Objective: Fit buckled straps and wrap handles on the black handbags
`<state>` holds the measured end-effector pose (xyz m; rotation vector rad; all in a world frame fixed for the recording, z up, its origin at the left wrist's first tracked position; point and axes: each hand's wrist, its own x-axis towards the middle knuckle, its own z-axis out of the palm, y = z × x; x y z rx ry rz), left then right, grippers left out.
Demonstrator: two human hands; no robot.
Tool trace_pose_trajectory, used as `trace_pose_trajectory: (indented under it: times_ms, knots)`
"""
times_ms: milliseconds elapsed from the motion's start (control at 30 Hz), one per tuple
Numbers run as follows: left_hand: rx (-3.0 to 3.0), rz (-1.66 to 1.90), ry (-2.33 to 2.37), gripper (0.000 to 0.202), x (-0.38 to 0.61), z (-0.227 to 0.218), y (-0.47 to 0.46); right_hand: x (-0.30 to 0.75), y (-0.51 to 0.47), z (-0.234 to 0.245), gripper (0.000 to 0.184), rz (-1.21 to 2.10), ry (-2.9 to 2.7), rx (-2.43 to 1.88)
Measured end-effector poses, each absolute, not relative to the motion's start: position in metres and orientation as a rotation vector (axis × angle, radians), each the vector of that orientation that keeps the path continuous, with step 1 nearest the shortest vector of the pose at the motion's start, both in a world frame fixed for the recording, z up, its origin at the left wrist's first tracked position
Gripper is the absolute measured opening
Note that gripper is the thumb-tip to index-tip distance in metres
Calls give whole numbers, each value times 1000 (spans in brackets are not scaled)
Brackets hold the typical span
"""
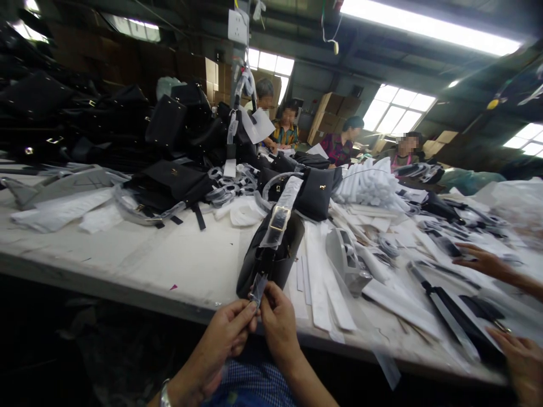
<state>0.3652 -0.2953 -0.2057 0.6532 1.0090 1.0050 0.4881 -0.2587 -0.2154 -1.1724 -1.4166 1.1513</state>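
Head view: both hands at a black handbag [293, 257] on the front edge of the worktable [148, 254], fingers pinching clear plastic film [258, 288] at its near end.
Left hand [233, 327] has thumb and fingers pressed together on the film's lower tip; right hand [278, 316] pinches just beside it, close against the bag; exact fingertip contact is too blurred to tell. Bag sits narrow end toward the person, film-wrapped strap with gold buckle [280, 218] lying over it. White padding strips [316, 277] just right of it; second black handbag [165, 185] farther back left, next to a heap of black bags [165, 121]. Another person's hands, upper [481, 261] and lower [520, 350], are over strap parts at far right.
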Motion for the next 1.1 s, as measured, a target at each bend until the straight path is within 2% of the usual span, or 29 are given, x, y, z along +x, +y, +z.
trace_pose_trajectory:
  times_ms: [200, 367, 467, 600, 733, 800, 867, 1100]
  knots:
    - [697, 996, 1016, 48, 363, -205, -296, 485, -251, -204, 11, 1171, -1424, -1232]
    - [680, 1061, 1014, 47, 364, -208, -297, 496, -250, -192, 21, 1138, -1671, -1231]
    - [670, 1098, 1000, 44, 365, -213, -299, 506, -259, -192, 21, 1388, -1552, -1108]
    - [646, 1117, 987, 43, 369, -215, -300, 505, -268, -194, 34, 1887, -1041, -831]
    - [664, 1160, 1040, 44, 374, -211, -299, 490, -263, -188, 29, 2031, -802, -831]
    - [690, 1181, 1067, 44, 376, -209, -300, 484, -259, -185, 34, 2068, -781, -890]
    - [714, 1198, 1093, 45, 376, -210, -301, 481, -256, -182, 40, 2065, -816, -930]
    - [901, 1269, 1211, 42, 369, -216, -299, 492, -256, -180, 30, 1701, -1188, -986]
